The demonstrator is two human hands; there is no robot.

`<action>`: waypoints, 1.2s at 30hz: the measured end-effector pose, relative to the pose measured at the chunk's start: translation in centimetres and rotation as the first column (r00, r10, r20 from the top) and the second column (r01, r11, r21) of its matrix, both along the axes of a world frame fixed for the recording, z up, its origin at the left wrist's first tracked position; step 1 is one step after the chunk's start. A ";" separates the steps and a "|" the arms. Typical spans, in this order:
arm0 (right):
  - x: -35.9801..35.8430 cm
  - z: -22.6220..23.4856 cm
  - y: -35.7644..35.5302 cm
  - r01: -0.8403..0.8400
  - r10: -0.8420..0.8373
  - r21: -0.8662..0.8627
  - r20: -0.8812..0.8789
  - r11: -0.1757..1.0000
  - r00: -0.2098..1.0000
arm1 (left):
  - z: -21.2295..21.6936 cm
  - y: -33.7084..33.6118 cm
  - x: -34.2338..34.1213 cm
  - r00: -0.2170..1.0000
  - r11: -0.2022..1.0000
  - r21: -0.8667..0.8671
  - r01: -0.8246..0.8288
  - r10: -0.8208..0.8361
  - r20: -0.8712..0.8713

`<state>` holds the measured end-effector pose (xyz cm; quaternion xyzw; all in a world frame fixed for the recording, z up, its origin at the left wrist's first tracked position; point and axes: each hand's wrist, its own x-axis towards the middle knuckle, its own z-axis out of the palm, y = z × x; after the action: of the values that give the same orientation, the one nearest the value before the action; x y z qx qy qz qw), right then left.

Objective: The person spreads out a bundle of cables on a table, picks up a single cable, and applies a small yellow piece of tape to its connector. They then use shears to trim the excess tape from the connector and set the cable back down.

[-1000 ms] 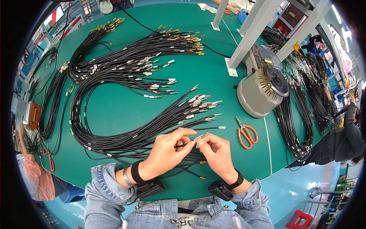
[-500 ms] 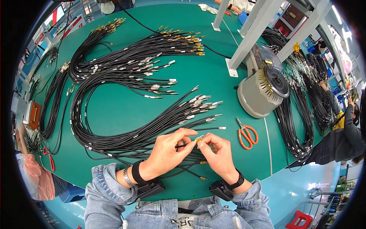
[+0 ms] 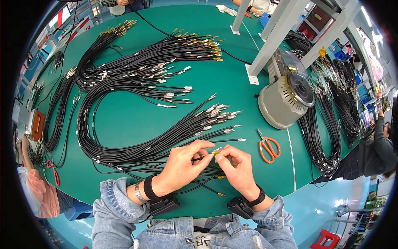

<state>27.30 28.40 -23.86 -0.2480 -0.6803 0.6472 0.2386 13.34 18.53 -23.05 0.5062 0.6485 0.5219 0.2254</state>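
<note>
Both my hands meet over the near part of the green table. My left hand [image 3: 182, 162] pinches a black cable [image 3: 198, 158] close to its end. My right hand [image 3: 237, 168] has thumb and forefinger closed on that cable's tip, where a small white and yellow piece [image 3: 216, 151] shows between my fingertips. Fingers partly hide this tip. Just beyond my hands lies a big curved bundle of black cables [image 3: 137, 154] with white-tagged ends. A few loose cable ends, one with a yellow tip [image 3: 221, 194], lie under and below my hands.
Orange-handled scissors [image 3: 268, 146] lie right of my hands. Behind them stands a round grey tape dispenser [image 3: 275, 106], near white metal posts [image 3: 265, 52]. More cable bundles [image 3: 157, 52] lie at the back. Red scissors [image 3: 54, 172] are at the left edge; co-workers sit around the table.
My hands hold almost the same position on the cable tip. At the far edge a co-worker's hand has come into view, and a person at right has shifted.
</note>
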 end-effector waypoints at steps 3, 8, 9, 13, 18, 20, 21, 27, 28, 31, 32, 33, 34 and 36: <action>0.0 0.2 0.0 -0.001 0.001 -0.004 -0.002 1.000 1.000 | -0.1 0.0 0.0 1.000 1.000 0.014 -0.002 0.002 0.005; 0.1 0.1 -0.1 -0.003 0.002 -0.013 -0.020 1.000 1.000 | -0.2 0.1 0.0 1.000 1.000 0.014 -0.004 0.003 0.019; 0.1 0.0 -0.1 -0.001 0.001 -0.015 -0.028 1.000 1.000 | -0.2 0.1 0.0 1.000 1.000 0.009 -0.005 0.005 0.024; 0.0 -0.1 -0.1 0.004 -0.004 -0.001 -0.034 1.000 0.999 | -0.1 0.0 0.0 1.000 1.000 0.006 0.000 0.000 0.008; -0.1 -0.2 -0.1 0.021 -0.021 -0.010 -0.011 1.000 1.000 | -0.2 0.0 -0.1 1.000 1.000 0.002 0.012 -0.012 -0.005; -0.1 -0.2 -0.1 0.023 -0.023 -0.003 -0.010 1.000 1.000 | -0.1 0.0 -0.1 1.000 1.000 -0.003 0.011 -0.011 0.000; -0.1 -0.2 -0.1 0.025 -0.025 0.000 -0.009 1.000 1.000 | -0.1 0.0 0.0 1.000 1.000 -0.009 0.010 -0.010 0.004; -0.3 -0.4 -0.2 0.049 -0.049 0.003 -0.003 0.999 0.999 | -0.5 0.1 0.2 1.000 1.000 0.028 -0.008 0.008 0.012; -0.4 -0.4 -0.3 0.066 -0.066 0.004 -0.009 0.998 0.998 | -0.5 0.1 0.2 1.000 0.999 0.032 -0.011 0.011 0.014; -0.5 -0.5 -0.3 0.088 -0.088 0.006 -0.012 0.996 0.996 | -0.5 0.2 0.2 1.000 0.999 0.039 -0.016 0.015 0.017; -0.5 -0.6 -0.3 0.091 -0.091 0.006 -0.009 0.996 0.996 | -0.5 0.2 0.3 1.000 0.999 0.043 -0.014 0.013 0.015; -0.5 -0.6 -0.3 0.093 -0.093 0.005 -0.006 0.996 0.996 | -0.6 0.2 0.3 1.000 0.999 0.046 -0.013 0.012 0.014; -0.5 -0.5 -0.3 0.093 -0.093 0.005 -0.006 0.996 0.996 | -0.6 0.2 0.3 1.000 0.999 0.048 -0.012 0.012 0.012; -0.5 -0.3 -0.3 0.091 -0.090 -0.028 0.029 0.995 0.995 | -0.5 0.2 0.2 1.000 0.999 0.052 -0.010 0.010 -0.004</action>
<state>26.84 28.11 -24.18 -0.2912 -0.6619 0.6421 0.2546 13.58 18.68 -23.59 0.5099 0.6376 0.5387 0.2081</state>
